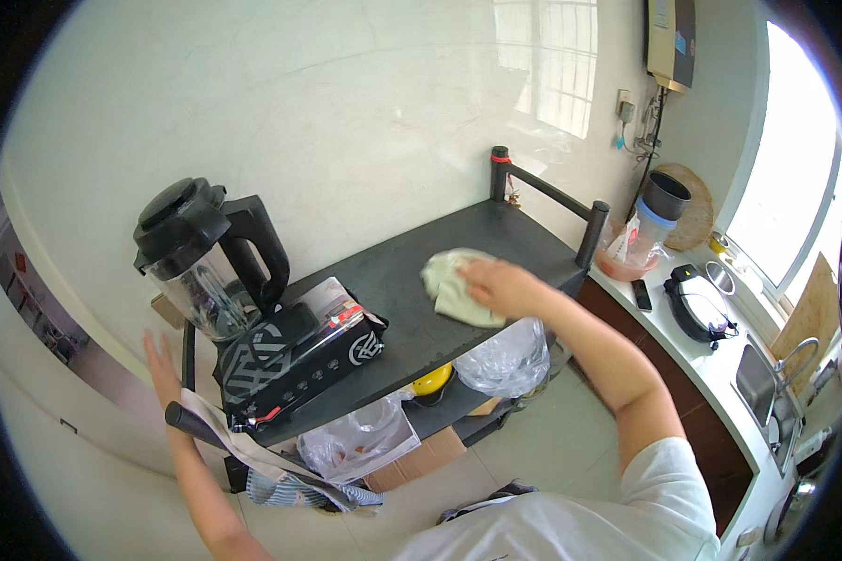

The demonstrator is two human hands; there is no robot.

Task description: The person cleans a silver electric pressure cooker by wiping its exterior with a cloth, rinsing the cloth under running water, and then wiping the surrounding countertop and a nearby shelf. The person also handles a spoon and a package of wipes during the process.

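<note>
My right hand [495, 284] holds a pale green cloth [456, 287] down against the black top of a metal rack [400, 329]. The cloth is bunched under my fingers. My left hand [159, 365] is raised with its fingers apart at the rack's left end, beyond the corner post, and holds nothing. Whether it touches the rack's side bar, I cannot tell. Between my hands, on the rack top, are a glass blender jar [207, 294] with a black lid and handle, and a black printed carton [302, 357] beside it.
The lower shelf carries plastic bags [502, 361], a yellow round object [431, 379] and a cardboard box [417, 459]. A striped cloth [288, 489] hangs at the left end. On the right, a white counter [687, 333] bears a phone [641, 295], a small appliance [699, 306] and a sink [756, 379].
</note>
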